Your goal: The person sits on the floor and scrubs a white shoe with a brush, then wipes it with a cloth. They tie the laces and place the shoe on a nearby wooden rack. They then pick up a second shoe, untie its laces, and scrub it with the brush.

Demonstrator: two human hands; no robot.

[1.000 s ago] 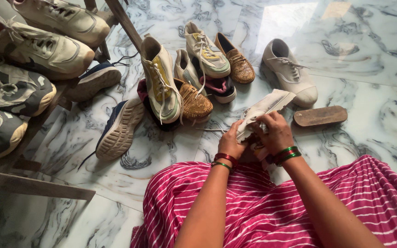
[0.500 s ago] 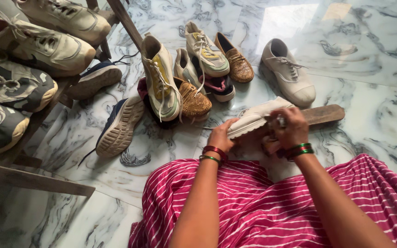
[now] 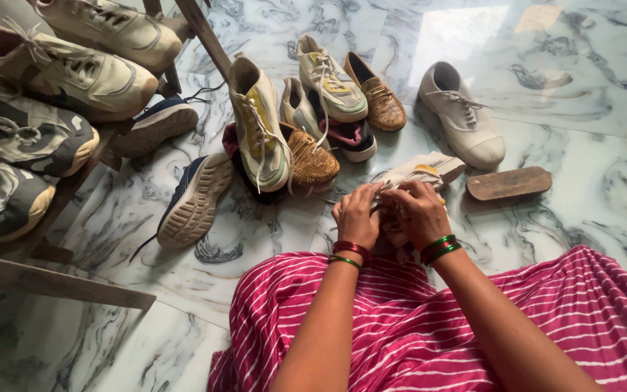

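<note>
White shoe held low over the marble floor, just past the person's striped lap. Left hand and right hand close together, both clamped on its near end. Wooden brush lies just beside, right. Loose shoes piled near; shoe rack well left.
</note>
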